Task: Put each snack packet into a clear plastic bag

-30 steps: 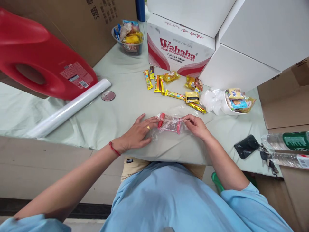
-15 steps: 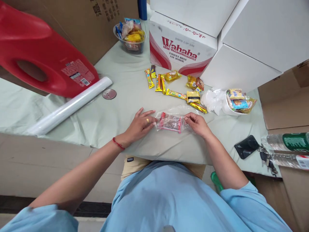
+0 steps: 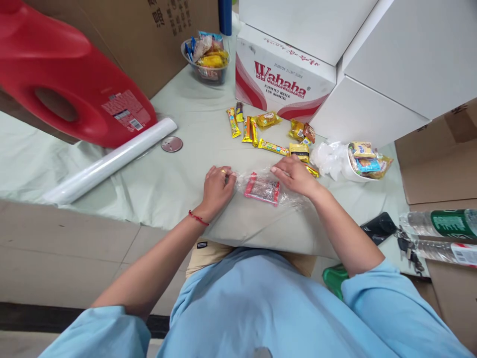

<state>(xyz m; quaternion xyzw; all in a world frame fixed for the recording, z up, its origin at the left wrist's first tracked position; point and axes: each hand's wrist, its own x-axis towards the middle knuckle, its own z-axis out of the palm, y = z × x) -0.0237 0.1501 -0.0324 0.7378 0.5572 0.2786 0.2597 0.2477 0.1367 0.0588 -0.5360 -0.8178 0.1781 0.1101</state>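
Red packet (image 3: 262,189) lay on the worktop (image 3: 201,134) in front of the person, clear film (image 3: 294,200) around it; couldn't tell if it sat on top of the film or under one layer. Left hand (image 3: 219,185) was at 9 o'clock from the packet, fingers curled in tight, looked like a pinch on the film's near-left end. Right hand (image 3: 296,174) was at 2 o'clock, fingers bent over the film's far side, just short of the yellow snack packet (image 3: 299,151); couldn't tell if they gripped film.

Change: left fingers had drawn together from a looser spread, right hand had gone forward from the film's right end. Film showed less bunched over the packet, red edges plainer, so probably the film was being spread out and the packet was easier to get at. Packet itself hardly shifted.

Film roll (image 3: 115,160) sat between 9 and 10 o'clock, metal disc (image 3: 172,144) at 10, white tub (image 3: 356,174) between 2 and 3, phone (image 3: 380,227) between 3 and 4, partly behind the right arm
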